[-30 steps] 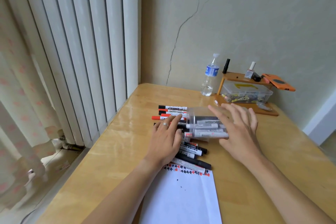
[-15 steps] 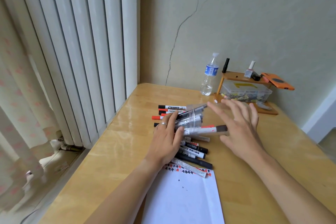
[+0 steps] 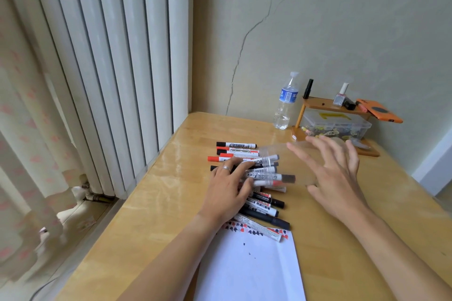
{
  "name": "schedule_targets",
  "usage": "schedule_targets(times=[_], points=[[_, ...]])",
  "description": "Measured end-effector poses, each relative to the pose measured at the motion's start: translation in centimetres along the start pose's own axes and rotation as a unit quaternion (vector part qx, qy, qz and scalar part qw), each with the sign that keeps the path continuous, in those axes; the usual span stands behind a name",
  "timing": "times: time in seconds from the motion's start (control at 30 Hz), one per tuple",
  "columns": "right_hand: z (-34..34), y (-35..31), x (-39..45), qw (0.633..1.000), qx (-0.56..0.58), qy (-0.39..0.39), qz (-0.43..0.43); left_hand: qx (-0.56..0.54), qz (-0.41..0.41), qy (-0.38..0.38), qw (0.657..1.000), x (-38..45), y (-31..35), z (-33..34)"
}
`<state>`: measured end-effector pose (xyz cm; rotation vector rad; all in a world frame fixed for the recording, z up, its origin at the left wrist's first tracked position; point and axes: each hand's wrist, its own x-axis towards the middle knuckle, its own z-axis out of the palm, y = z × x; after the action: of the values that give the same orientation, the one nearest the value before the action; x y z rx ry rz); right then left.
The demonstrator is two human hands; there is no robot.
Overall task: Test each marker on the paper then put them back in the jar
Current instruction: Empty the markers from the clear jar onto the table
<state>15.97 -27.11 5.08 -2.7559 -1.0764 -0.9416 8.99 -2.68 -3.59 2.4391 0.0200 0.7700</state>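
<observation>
Several black and red markers (image 3: 265,203) lie in a loose pile on the wooden table (image 3: 159,193), with a few more in a row (image 3: 236,146) behind. My left hand (image 3: 228,188), a ring on one finger, presses flat on the pile. My right hand (image 3: 335,173) grips a clear plastic jar (image 3: 288,154) lying on its side, fingers spread over it and thumb under it. Several markers (image 3: 271,173) stick out of its mouth toward my left hand. A white paper (image 3: 249,269) with small test marks lies near me; one marker rests across its top edge.
At the back right stand a water bottle (image 3: 286,102) and a small wooden shelf (image 3: 327,103) holding a nail polish bottle (image 3: 341,95) and an orange phone (image 3: 378,112), over a clear box (image 3: 338,124). A white radiator (image 3: 102,61) runs along the table's left edge.
My right hand has drawn the jar back to the right, off the markers. The markers inside have slid out onto the pile under my left hand.
</observation>
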Motion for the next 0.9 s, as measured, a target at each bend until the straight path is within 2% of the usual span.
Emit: schedule_targets(times=[0.1, 0.27, 0.5, 0.63, 0.8, 0.83, 0.9], points=[[0.1, 0.6, -0.4, 1.0, 0.0, 0.008, 0.01, 0.003, -0.004, -0.002, 1.0, 0.0, 0.2, -0.1], [-0.2, 0.7, -0.2, 0.999, -0.007, 0.032, -0.01, 0.052, 0.033, -0.015, 0.998, -0.1, 0.2, -0.1], [-0.3, 2.6, -0.2, 0.995, 0.012, 0.039, 0.09, 0.048, -0.011, 0.036, 0.998, 0.0, -0.4, 0.3], [0.6, 2.5, -1.0, 0.98, 0.089, 0.055, 0.168, 0.06, -0.024, 0.064, 0.996, 0.1, -0.4, 0.2], [3.1, 0.3, -1.8, 0.935, 0.235, 0.086, 0.251, 0.062, -0.02, 0.05, 0.997, 0.0, -0.2, 0.1], [3.6, -0.1, -1.8, 0.915, 0.284, 0.099, 0.268, 0.06, -0.016, 0.05, 0.997, 0.0, -0.1, 0.0], [4.8, -1.1, -2.0, 0.85, 0.411, 0.113, 0.311, 0.056, -0.011, 0.051, 0.997, 0.0, -0.1, 0.0]])
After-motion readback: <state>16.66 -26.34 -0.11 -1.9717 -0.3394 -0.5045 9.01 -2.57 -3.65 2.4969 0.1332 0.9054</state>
